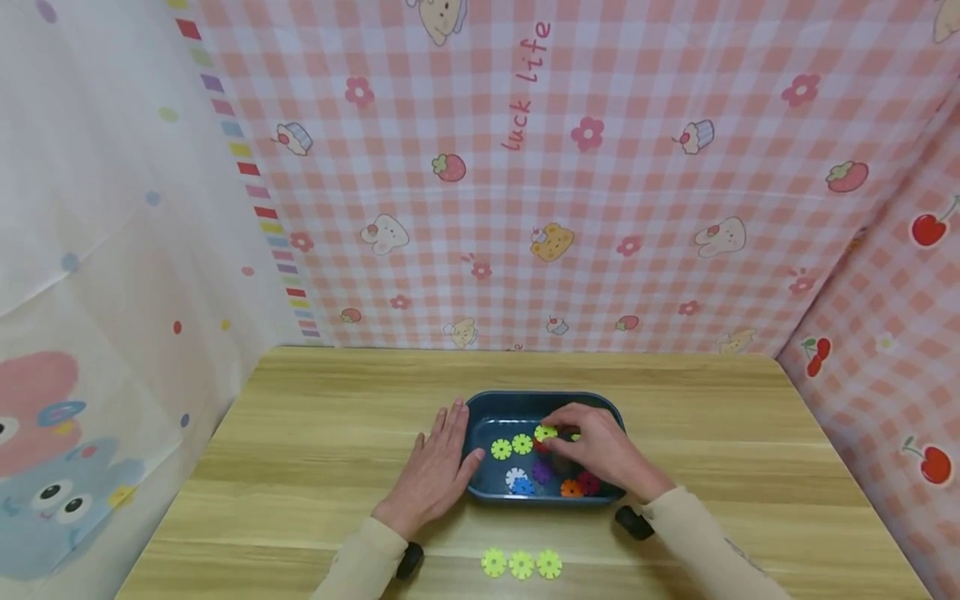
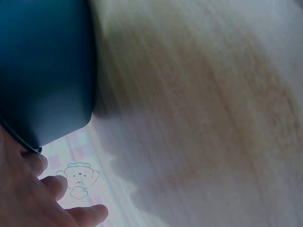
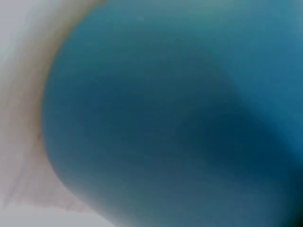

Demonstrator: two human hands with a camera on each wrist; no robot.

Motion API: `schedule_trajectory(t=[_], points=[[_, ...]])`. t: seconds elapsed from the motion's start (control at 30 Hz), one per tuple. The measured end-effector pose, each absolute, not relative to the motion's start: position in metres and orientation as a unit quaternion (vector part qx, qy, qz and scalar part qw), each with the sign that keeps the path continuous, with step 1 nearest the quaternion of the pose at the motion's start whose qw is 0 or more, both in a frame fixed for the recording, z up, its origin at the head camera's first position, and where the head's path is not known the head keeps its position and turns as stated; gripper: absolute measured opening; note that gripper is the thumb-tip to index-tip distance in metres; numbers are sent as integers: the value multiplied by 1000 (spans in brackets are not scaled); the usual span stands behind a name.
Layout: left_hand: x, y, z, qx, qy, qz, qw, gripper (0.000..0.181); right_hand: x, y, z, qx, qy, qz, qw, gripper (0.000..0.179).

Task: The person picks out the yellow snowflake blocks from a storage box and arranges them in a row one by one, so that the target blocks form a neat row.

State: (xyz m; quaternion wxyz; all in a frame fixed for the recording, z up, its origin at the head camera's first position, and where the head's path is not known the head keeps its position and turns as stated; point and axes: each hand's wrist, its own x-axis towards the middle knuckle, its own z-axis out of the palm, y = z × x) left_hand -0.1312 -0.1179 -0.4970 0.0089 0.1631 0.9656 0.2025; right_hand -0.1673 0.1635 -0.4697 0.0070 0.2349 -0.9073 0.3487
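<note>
On the table stands a dark blue tray [image 1: 510,408] holding plastic snowflake discs. My right hand [image 1: 602,450] is over its right side and pinches a yellow-green snowflake disc [image 1: 545,432] between thumb and fingers. Just left of that lie two more yellow-green discs [image 1: 501,450]. A red disc [image 1: 540,446] shows partly beneath the pinched one. My left hand [image 1: 431,477] lies with straight fingers along the tray's left rim. In the left wrist view, the fingers [image 2: 54,187] show at the tray's edge. The tray's outer wall [image 3: 132,123] fills the right wrist view, blurred.
White [image 1: 516,477], blue [image 1: 524,487], purple [image 1: 542,472], orange [image 1: 571,488] and dark red discs [image 1: 588,482] lie in the tray's front part. Three yellow-green discs [image 1: 521,564] form a row on the wooden table [image 1: 337,417] in front. Patterned cloth [image 1: 480,208] hangs behind.
</note>
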Motion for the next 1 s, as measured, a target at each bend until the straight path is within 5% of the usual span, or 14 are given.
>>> schedule_trajectory(t=[1.0], points=[[-130,-118,-497,164,965,204,10,74,-113,181,-449,272,-896,340,89,25]])
